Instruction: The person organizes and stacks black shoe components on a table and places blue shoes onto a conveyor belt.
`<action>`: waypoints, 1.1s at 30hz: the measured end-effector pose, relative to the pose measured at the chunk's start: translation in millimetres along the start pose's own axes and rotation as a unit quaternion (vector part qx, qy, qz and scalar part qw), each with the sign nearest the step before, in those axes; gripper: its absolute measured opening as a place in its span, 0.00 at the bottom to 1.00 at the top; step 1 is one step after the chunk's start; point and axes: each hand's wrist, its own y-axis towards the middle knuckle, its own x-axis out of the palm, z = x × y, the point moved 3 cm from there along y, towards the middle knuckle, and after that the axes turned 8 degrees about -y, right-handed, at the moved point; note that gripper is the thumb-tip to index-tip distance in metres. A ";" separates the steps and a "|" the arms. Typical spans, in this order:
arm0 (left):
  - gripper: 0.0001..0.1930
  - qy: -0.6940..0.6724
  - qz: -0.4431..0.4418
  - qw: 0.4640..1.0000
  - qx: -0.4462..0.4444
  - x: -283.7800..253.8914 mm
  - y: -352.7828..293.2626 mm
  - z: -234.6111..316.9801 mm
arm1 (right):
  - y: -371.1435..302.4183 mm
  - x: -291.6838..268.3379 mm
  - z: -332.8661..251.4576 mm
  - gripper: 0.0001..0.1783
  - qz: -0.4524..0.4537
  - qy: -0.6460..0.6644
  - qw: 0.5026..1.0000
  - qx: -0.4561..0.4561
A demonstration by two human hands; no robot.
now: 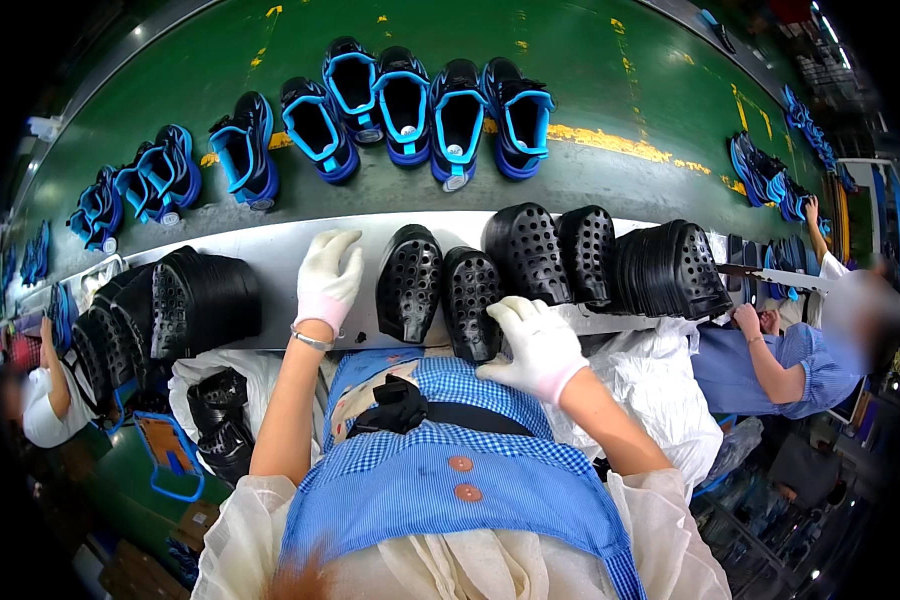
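My left hand (330, 278), in a white glove, is above the pale bench top with thumb and fingers apart and nothing in it. A black, perforated, shoe-shaped plastic insert (409, 282) lies to its right. Beside that lies a second black insert (473, 300). My right hand (536, 348), also gloved in white, is at the near right edge of the second insert. Its fingertips seem to touch that edge, with thumb and fingers apart. Farther right are a larger insert stack (528, 250), a narrower one (587, 252) and a long nested stack (670, 270).
More nested black inserts (210, 300) stand at the left of the bench (280, 225). Black-and-blue shoes (458, 120) line the green surface beyond. White plastic bags (660, 400) hang close by my lap. A co-worker (780, 365) sits at right, another person (45, 400) at left.
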 end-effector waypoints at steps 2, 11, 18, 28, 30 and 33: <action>0.11 -0.016 -0.002 1.000 0.014 2.3 -0.5 5.4 | 0.0 11.5 1.2 0.37 -0.013 -0.010 1.000 0.020; 0.11 -0.023 -0.022 0.999 0.028 7.4 -3.8 12.8 | -1.7 19.7 15.1 0.28 0.052 0.025 0.998 -0.004; 0.11 -0.042 -0.028 0.999 -0.013 -6.5 2.3 44.8 | -7.8 -22.8 6.5 0.30 0.134 0.071 0.988 -0.035; 0.30 -0.749 -0.194 0.582 -0.250 -12.7 -4.1 74.9 | 56.5 -47.8 -64.5 0.31 0.015 0.299 0.954 -0.017; 0.29 -0.729 -0.115 0.633 -0.234 -17.3 3.4 54.7 | 73.5 -40.3 -74.0 0.32 0.023 0.242 0.970 -0.013; 0.26 -0.644 -0.032 0.738 -0.198 -31.3 12.1 28.6 | 102.6 -30.9 -92.2 0.31 -0.008 0.227 0.973 0.031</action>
